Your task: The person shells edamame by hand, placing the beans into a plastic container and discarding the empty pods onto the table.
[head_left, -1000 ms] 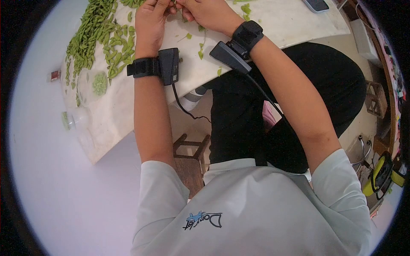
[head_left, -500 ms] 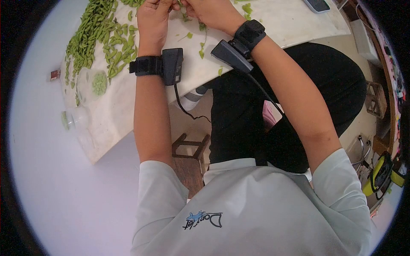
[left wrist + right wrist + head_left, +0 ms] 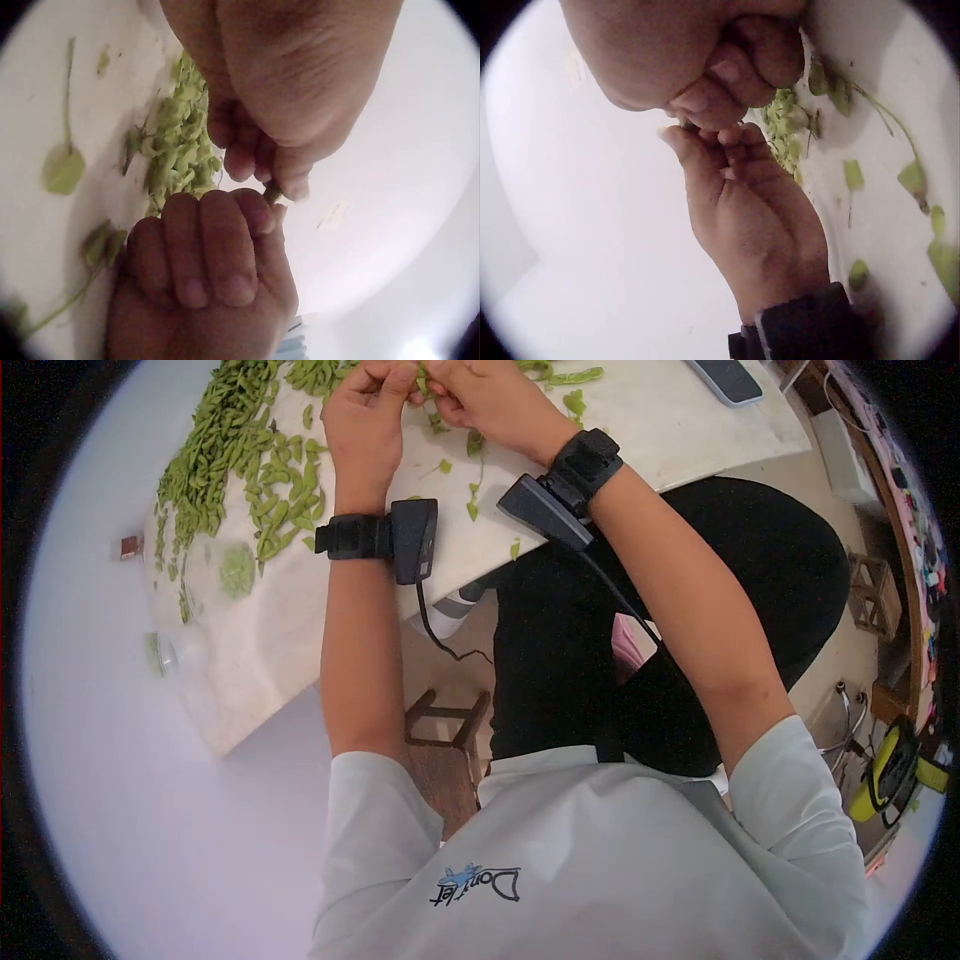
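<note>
Both hands meet at the top of the head view over the table (image 3: 640,455). Between their fingertips is a small soybean pod (image 3: 272,192), mostly hidden by the fingers. My left hand (image 3: 365,430) pinches it between thumb and fingers. From the other side my right hand (image 3: 500,405) pinches it too, its other fingers curled in toward the palm. Just left of the left hand lie loose green pods (image 3: 283,495). A larger heap of pods (image 3: 210,470) spreads beyond them along the table's left side.
A clear container with pale green beans (image 3: 237,570) stands at the left, and another clear vessel (image 3: 160,653) is near the left edge. Leaf scraps (image 3: 473,500) lie below the hands. A phone (image 3: 728,378) rests at the far right; a wooden stool (image 3: 445,720) is below.
The head view has tilted slightly, so the table and hands appear a little lower. My hands stay together, and a bit of green now shows between the fingertips.
</note>
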`<state>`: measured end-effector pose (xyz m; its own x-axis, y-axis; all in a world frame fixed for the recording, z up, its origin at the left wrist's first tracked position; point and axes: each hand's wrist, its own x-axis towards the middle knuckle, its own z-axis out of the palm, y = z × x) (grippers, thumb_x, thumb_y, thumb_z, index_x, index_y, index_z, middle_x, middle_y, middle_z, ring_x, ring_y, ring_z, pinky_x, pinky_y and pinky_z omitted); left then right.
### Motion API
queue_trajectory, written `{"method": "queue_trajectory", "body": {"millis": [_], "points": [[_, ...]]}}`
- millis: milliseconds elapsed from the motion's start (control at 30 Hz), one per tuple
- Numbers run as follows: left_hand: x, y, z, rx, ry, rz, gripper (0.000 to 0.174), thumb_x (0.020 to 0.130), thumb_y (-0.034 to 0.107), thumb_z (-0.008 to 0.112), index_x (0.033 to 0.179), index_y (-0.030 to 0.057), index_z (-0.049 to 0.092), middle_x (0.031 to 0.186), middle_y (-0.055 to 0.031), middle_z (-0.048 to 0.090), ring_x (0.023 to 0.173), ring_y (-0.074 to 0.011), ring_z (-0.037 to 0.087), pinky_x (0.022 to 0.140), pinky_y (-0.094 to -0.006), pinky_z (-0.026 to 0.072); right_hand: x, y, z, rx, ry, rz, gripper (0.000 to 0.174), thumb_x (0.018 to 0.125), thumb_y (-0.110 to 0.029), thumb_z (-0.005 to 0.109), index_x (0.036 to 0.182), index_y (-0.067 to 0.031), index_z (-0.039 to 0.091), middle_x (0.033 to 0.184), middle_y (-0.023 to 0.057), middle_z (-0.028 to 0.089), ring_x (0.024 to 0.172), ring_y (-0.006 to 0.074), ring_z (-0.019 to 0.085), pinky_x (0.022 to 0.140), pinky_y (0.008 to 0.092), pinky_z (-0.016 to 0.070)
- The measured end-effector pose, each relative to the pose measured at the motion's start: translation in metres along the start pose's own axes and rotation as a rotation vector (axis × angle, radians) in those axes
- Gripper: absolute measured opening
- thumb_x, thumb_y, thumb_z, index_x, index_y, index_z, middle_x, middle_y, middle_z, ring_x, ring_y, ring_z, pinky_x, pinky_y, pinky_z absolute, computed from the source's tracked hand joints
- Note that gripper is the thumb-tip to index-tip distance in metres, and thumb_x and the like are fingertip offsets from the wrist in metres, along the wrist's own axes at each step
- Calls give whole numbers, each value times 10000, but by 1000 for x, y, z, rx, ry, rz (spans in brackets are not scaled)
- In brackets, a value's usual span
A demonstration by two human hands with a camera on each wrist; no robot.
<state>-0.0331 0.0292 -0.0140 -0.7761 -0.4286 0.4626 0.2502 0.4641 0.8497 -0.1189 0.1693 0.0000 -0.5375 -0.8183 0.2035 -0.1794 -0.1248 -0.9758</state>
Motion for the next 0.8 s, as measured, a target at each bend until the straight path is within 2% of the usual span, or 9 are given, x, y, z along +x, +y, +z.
{"method": "queue_trajectory", "body": {"millis": [100,200,300,400,433,533,633,800], "points": [[0,-2,-1,-36,-6,24,219,929,199,575,888,-13,608,792,-40,624,726,-96,546,703,-221,434,0,-2,-2,133,-62,93,410,990,-255,321,711,-13,497,535,44,463,464,142,447,475,301,399],[0,-3,0,-66,-3,15,219,924,202,583,905,-14,618,797,-39,626,724,-95,549,696,-223,435,-2,-1,-4,241,-96,99,385,987,-253,338,712,-23,479,534,26,426,462,129,409,474,292,384],[2,-6,-1,-186,20,-172,207,929,186,569,954,-14,618,830,-46,628,740,-104,556,695,-230,441,0,5,-1,132,-21,2,381,990,-259,345,702,-37,461,544,14,402,467,121,364,478,284,356],[0,4,11,-500,-3,-136,205,935,152,543,1037,-14,609,867,-55,627,756,-113,558,696,-235,447,3,9,4,228,51,-7,387,994,-268,347,692,-50,450,552,7,397,477,111,335,483,273,330],[-2,28,14,-453,-40,-183,306,916,292,593,1027,7,585,765,-38,588,673,-104,537,639,-243,449,3,9,4,267,40,10,387,995,-270,350,690,-54,449,556,6,398,480,107,334,484,269,327],[0,22,8,-372,-84,-180,306,902,255,613,1101,26,575,767,-35,590,698,-98,556,648,-237,461,3,7,2,354,24,46,386,996,-274,361,684,-64,449,563,-1,399,489,97,332,488,260,319],[3,2,3,-427,-49,-185,233,940,131,520,1110,-14,586,889,-66,628,786,-124,569,697,-237,451,3,7,3,398,23,56,378,994,-271,375,684,-69,450,565,-9,398,496,89,332,491,252,316],[2,-3,2,-428,-38,-194,253,939,126,516,1135,-20,578,894,-73,634,788,-128,575,698,-239,454,4,10,4,455,5,49,363,994,-263,380,702,-63,461,580,-10,418,510,85,347,502,248,329]]}}
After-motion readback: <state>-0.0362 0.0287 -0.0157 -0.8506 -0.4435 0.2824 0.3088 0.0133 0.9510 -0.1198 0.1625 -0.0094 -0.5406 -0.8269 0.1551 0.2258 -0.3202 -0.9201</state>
